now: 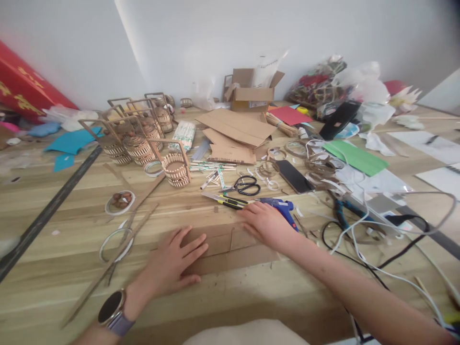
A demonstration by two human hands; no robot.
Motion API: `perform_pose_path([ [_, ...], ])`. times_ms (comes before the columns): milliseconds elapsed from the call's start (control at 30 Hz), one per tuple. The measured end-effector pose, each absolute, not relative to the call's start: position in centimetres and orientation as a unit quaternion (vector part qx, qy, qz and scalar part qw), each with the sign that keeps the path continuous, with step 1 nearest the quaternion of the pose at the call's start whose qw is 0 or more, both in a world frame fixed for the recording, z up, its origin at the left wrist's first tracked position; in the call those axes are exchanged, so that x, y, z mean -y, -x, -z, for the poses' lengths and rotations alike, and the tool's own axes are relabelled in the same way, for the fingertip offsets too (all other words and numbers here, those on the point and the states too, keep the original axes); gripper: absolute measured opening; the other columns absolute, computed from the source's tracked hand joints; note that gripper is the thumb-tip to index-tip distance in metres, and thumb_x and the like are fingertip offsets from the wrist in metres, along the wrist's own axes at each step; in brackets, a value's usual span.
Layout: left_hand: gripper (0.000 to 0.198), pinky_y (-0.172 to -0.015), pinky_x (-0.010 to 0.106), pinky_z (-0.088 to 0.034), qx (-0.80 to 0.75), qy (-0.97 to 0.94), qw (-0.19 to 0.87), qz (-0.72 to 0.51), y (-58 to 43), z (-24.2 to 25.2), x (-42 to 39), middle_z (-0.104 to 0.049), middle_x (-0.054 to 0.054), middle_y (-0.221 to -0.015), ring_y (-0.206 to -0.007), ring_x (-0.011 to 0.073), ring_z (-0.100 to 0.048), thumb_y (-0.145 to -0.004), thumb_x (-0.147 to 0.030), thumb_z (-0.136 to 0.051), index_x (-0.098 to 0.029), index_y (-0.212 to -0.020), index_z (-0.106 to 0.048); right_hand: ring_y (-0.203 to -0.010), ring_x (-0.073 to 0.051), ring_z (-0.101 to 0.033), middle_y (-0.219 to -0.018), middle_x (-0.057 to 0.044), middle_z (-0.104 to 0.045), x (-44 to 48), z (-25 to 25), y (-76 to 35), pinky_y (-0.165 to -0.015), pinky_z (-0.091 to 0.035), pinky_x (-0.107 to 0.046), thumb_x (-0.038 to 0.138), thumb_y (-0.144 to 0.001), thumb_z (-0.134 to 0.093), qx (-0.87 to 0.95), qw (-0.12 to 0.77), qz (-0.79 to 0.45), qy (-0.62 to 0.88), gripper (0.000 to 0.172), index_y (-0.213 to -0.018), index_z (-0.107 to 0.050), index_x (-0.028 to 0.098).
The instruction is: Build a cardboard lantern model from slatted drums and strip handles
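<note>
“Pale fabric (247, 333) sits nearest the camera, at the bottom edge. Beyond it, to the left, the left wrist wears a dark, round watch (112, 307) on a purple-grey strap.”

“And the hands?”

“The left hand (178, 258) is open, palm down, fingers spread, holding nothing; its fingers rest on a flat, brown cardboard strip (223, 261) on the pale wood-grain table (233, 302). The right hand (266, 225) has loosely bent fingers, over the strip's far right edge. I cannot tell whether it grips anything, since its underside is hidden.”

“How is this handled well?”

“My judgement: the step looks like steadying the cardboard. Press with the whole spread left hand, not just the fingertips, so the strip neither slides nor buckles. Mind the right fingertips too: a yellow-and-black craft knife (229, 203) lies close by them, blade towards the left, and a blue plastic hot-glue gun (287, 208) lies just behind that hand.”

“Where is the cardboard, from each hand?”

“Under the left fingers at its left end, then stretching rightward to just below the right hand, on the body side. One thin, brown sliver (231, 239) lies on it, between the hands.”
</note>
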State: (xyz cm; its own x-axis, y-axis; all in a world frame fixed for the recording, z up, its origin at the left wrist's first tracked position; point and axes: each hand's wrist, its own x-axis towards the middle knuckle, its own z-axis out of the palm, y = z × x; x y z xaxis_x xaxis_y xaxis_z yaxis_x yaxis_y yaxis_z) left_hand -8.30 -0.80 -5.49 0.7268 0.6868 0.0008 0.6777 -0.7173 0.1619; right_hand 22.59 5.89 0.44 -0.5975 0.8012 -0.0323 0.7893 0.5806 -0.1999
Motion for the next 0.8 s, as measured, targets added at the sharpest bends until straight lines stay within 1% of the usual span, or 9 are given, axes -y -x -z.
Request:
perform_pose_path([
  [67, 0.063, -0.109, 0.063, -0.033, -0.357, -0.931, 0.070, -0.038, 8.4, 5.5, 1.0, -0.046, 0.002, -0.152, -0.141, 0.0400, -0.031, -0.091, -0.054, -0.057, -0.033, -0.148, -0.041, -0.102, -0.029, -0.061, -0.109, -0.013, -0.068, -4.2, 0.1, -23.6, -0.089, -0.048, -0.043, 0.032, -0.092, -0.062, 0.908, 0.019, -0.092, 0.408, 0.029, -0.118, -0.066, 0.019],
  [133, 0.060, -0.109, 0.064, -0.033, -0.352, -0.933, 0.066, -0.036, 8.4, 5.4, 1.1, -0.046, 0.002, -0.152, -0.140, 0.0409, -0.031, -0.091, -0.052, -0.057, -0.033, -0.146, -0.043, -0.104, -0.029, -0.061, -0.111, -0.013, -0.068, -2.9, 0.9, -24.3, -0.089, -0.048, -0.043, 0.033, -0.090, -0.065, 0.914, 0.024, -0.088, 0.395, 0.035, -0.122, -0.065, 0.018],
  [200, 0.058, -0.108, 0.065, -0.033, -0.351, -0.933, 0.067, -0.031, 8.4, 5.2, 1.2, -0.046, 0.002, -0.152, -0.139, 0.0415, -0.031, -0.092, -0.051, -0.056, -0.032, -0.145, -0.045, -0.105, -0.028, -0.061, -0.111, -0.013, -0.067, -2.3, 1.7, -24.5, -0.090, -0.049, -0.041, 0.026, -0.091, -0.065, 0.911, 0.042, -0.084, 0.402, 0.035, -0.125, -0.063, 0.018],
  [300, 0.057, -0.108, 0.065, -0.033, -0.351, -0.933, 0.074, -0.026, 8.3, 5.0, 1.2, -0.047, 0.003, -0.152, -0.139, 0.0412, -0.031, -0.093, -0.053, -0.053, -0.032, -0.145, -0.045, -0.107, -0.027, -0.061, -0.115, -0.012, -0.065, -2.2, 2.2, -23.5, -0.088, -0.049, -0.040, 0.015, -0.093, -0.057, 0.914, 0.060, -0.077, 0.393, 0.036, -0.128, -0.062, 0.023],
  [400, 0.058, -0.110, 0.065, -0.031, -0.355, -0.932, 0.075, -0.020, 8.3, 5.1, 1.2, -0.045, 0.002, -0.153, -0.140, 0.0407, -0.030, -0.092, -0.055, -0.053, -0.033, -0.146, -0.045, -0.104, -0.025, -0.061, -0.116, -0.011, -0.064, -2.7, 2.3, -21.7, -0.087, -0.048, -0.038, 0.014, -0.094, -0.056, 0.928, 0.035, -0.076, 0.362, 0.024, -0.112, -0.069, 0.023],
  [500, 0.059, -0.110, 0.065, -0.031, -0.355, -0.931, 0.077, -0.024, 8.4, 5.4, 1.2, -0.045, 0.001, -0.153, -0.140, 0.0410, -0.030, -0.092, -0.056, -0.053, -0.034, -0.146, -0.044, -0.095, -0.022, -0.061, -0.103, -0.009, -0.066, -3.0, 2.0, -20.5, -0.084, -0.048, -0.035, 0.015, -0.094, -0.056, 0.939, 0.011, -0.079, 0.334, 0.014, -0.092, -0.070, 0.018],
  [600, 0.059, -0.111, 0.063, -0.029, -0.355, -0.931, 0.081, -0.035, 8.5, 5.6, 1.2, -0.046, 0.002, -0.152, -0.141, 0.0388, -0.029, -0.092, -0.056, -0.053, -0.035, -0.146, -0.043, -0.085, -0.020, -0.061, -0.093, -0.008, -0.065, -3.5, 1.5, -20.6, -0.082, -0.048, -0.033, 0.015, -0.093, -0.056, 0.940, 0.013, -0.079, 0.333, 0.013, -0.088, -0.067, 0.018],
  [700, 0.058, -0.113, 0.062, -0.027, -0.362, -0.928, 0.082, -0.036, 8.5, 5.7, 1.3, -0.046, 0.002, -0.153, -0.142, 0.0365, -0.028, -0.092, -0.057, -0.052, -0.036, -0.146, -0.042, -0.083, -0.020, -0.063, -0.094, -0.009, -0.063, -4.5, 0.5, -21.5, -0.078, -0.050, -0.033, 0.015, -0.096, -0.046, 0.915, 0.039, -0.068, 0.396, 0.019, -0.099, -0.065, 0.017],
  [800, 0.058, -0.112, 0.062, -0.028, -0.368, -0.925, 0.084, -0.031, 8.1, 5.7, 1.5, -0.046, 0.002, -0.153, -0.143, 0.0373, -0.026, -0.093, -0.055, -0.052, -0.035, -0.146, -0.042, -0.108, -0.026, -0.060, -0.120, -0.018, -0.057, -5.6, -0.6, -22.6, -0.090, -0.049, -0.039, 0.009, -0.097, -0.032, 0.856, 0.127, -0.022, 0.500, 0.038, -0.128, -0.053, 0.011],
])
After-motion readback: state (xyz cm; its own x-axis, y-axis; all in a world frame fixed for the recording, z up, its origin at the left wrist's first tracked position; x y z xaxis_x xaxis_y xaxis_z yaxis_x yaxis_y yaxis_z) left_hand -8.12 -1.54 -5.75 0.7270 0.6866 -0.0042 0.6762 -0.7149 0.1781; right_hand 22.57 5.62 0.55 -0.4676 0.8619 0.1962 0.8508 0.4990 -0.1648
